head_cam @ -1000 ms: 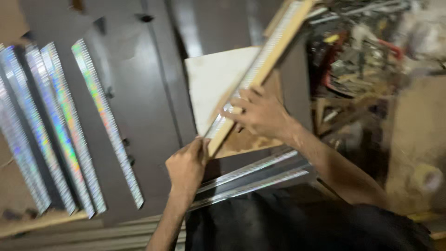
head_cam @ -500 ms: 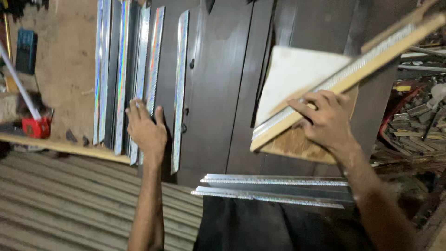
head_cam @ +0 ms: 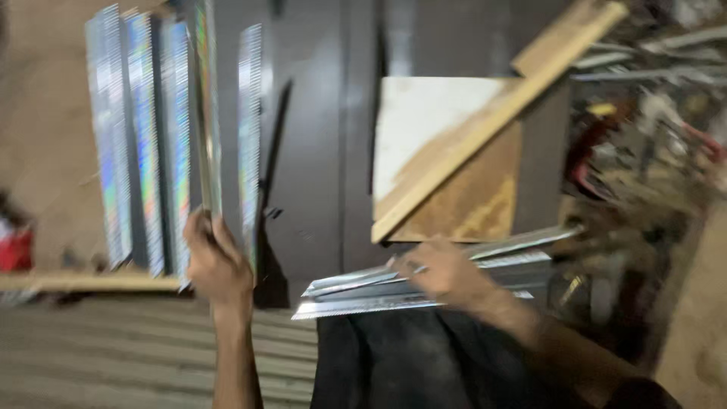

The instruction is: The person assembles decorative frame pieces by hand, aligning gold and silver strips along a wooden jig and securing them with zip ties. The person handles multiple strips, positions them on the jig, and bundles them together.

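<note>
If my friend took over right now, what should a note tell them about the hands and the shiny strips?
Left hand: gripping one shiny rainbow strip, lifted upright out of the row of strips lying on the dark panel.
Right hand: resting on the pile of silvery metal strips at the panel's near edge; the grip is too blurred to tell.
A wooden bar lies slanted across a board.
Done: one strip lifted.
Left: the other rainbow strips lie on the panel.
</note>
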